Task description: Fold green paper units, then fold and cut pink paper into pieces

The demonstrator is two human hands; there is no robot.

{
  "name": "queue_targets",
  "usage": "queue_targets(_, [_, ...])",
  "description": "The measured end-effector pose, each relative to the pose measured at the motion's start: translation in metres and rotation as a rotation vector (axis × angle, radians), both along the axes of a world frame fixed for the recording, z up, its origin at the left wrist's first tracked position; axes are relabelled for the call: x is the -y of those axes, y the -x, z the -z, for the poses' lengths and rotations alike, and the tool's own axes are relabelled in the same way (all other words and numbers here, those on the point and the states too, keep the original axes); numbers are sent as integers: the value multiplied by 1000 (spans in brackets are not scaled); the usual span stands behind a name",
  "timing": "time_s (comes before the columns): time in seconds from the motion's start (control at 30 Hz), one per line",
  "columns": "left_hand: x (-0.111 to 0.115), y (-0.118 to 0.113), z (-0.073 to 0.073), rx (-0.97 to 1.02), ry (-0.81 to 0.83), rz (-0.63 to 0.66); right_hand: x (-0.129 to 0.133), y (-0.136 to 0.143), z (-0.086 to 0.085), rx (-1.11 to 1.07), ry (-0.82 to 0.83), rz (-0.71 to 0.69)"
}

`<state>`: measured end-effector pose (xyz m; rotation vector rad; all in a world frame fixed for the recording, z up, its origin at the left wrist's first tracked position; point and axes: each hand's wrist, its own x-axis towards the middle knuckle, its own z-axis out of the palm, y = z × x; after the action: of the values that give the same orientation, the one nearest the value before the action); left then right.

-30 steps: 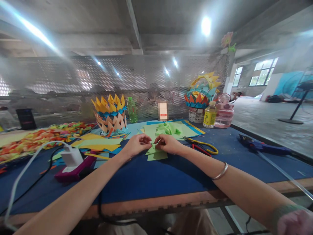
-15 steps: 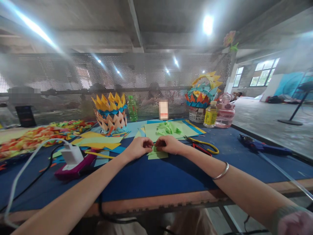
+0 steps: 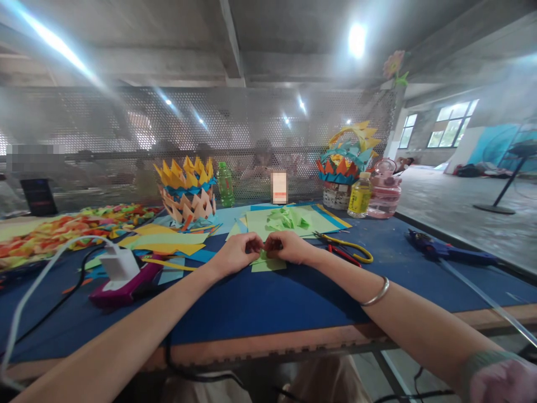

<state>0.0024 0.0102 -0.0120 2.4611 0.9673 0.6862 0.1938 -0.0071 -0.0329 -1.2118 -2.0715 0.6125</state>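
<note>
Low over the table's middle, my left hand [image 3: 235, 253] and my right hand [image 3: 290, 248] meet with fingertips pinched. Between them is a small piece of light green paper [image 3: 263, 255], partly covered by the fingers. Flat beneath the hands lies more light green paper [image 3: 269, 265]. Just beyond, a heap of folded green paper pieces [image 3: 288, 219] rests on larger green sheets [image 3: 257, 223]. Beside my right hand are yellow-handled pliers [image 3: 354, 244] and a red-handled tool [image 3: 343, 254], which overlap.
Paper crowns [image 3: 187, 193] stand at the back left, near a green bottle [image 3: 225, 184]. A yellow-labelled bottle [image 3: 359, 197] and a pink jug [image 3: 384, 193] stand back right. A blue glue gun [image 3: 448, 252] lies right. A purple power strip [image 3: 126, 288] with a white charger sits left.
Both hands stay pinched together on the green paper, with only slight finger movement. The whole view has shifted a little.
</note>
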Motion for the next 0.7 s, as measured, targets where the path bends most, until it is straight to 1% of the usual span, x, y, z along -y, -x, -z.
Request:
queue_targets(0.17, [0,1,0,-33,-83,-4,-2,-1,0,8,-5,-13])
queue_targets(0.33, [-2,2,-1,-57,-80,-4,-5,-2,1,10,-16,-19])
queue_targets(0.5, [-2,5,-1,-84,-85,28,-5,-3,0,20,-26,-64])
queue_targets(0.57, [-1,4,-3,-126,-121,54,-4,-4,-1,27,-38,-89])
queue_targets(0.7, [2,3,-6,-224,-252,107,-4,-7,-2,47,-73,-138])
